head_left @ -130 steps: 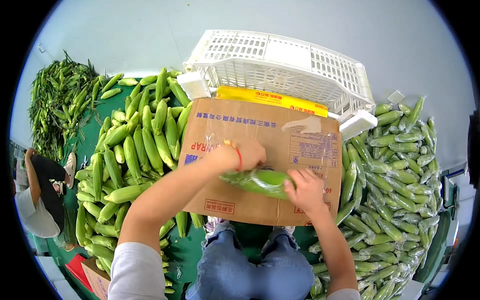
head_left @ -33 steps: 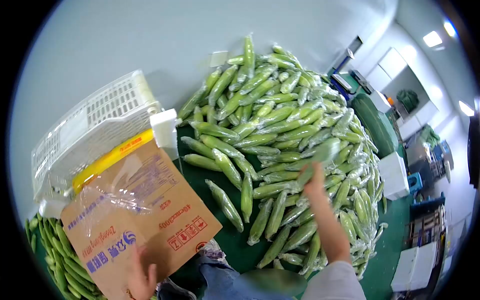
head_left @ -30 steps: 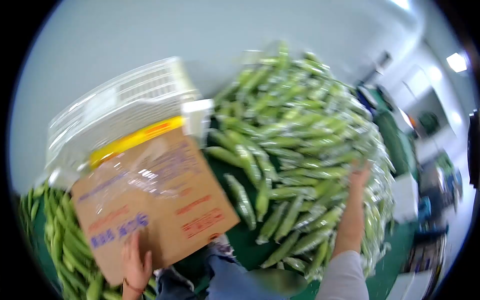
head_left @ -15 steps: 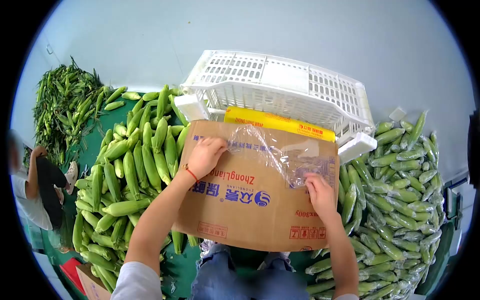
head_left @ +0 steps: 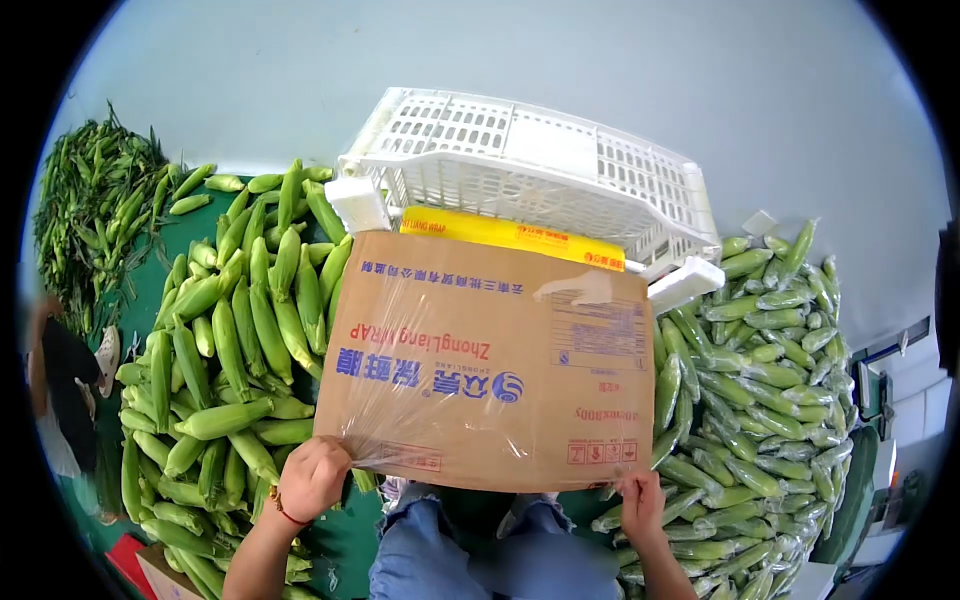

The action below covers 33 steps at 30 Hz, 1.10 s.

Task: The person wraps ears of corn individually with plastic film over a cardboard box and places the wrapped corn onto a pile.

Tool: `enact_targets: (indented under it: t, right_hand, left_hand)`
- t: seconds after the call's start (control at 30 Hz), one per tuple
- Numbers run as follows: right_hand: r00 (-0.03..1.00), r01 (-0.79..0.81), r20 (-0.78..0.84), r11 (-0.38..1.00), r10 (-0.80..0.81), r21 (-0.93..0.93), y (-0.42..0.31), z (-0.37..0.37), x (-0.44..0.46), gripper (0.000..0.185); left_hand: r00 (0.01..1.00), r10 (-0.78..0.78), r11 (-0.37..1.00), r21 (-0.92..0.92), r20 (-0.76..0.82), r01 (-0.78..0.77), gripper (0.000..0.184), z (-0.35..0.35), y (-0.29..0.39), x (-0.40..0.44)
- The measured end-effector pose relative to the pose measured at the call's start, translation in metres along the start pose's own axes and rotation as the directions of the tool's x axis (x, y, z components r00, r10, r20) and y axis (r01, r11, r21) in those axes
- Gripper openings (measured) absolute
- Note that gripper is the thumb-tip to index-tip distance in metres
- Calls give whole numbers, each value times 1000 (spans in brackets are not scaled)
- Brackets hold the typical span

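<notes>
A sheet of clear cling film (head_left: 470,432) is stretched over the top of a printed cardboard box (head_left: 480,262) in front of me. At the box's near left corner, my left hand (head_left: 318,477) is closed on the edge of the film. My right hand (head_left: 642,503) pinches the film's other corner at the near right of the box. Behind the box lies a yellow cling film roll (head_left: 515,238), resting between two white foam blocks.
A white plastic crate (head_left: 540,165) stands behind the roll. Unwrapped corn (head_left: 230,340) is heaped on the left, film-wrapped corn (head_left: 760,420) on the right. Husks and leaves (head_left: 95,205) lie far left, near another person (head_left: 65,370).
Both hands have moved from the far part of the box to its near edge. The bunched film has been drawn out into a sheet across the box.
</notes>
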State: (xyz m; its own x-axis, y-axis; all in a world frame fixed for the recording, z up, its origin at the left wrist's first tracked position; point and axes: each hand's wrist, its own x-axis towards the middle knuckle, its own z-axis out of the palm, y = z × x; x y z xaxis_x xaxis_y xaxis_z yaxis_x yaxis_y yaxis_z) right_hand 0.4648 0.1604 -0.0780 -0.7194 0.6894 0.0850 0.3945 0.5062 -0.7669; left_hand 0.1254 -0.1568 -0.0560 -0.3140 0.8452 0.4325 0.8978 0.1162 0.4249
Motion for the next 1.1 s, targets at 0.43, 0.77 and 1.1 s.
enact_targets:
  t: [0.43,0.77,1.1]
  right_hand:
    - [984,58,134,928,-114,369,-18,19,50,3]
    - [968,201,-159,979,-193,39,35,6,42,23]
    - [849,-200,-251,723,465,661,109,-12,241,39]
  left_hand:
    - [1000,9,988,151,-17,-7,29,1,-13,9]
    - [983,-180,969,180,48,168,39,-1,-11,-35]
    - [656,-752,596,-494,-69,632,34,21,-167,69]
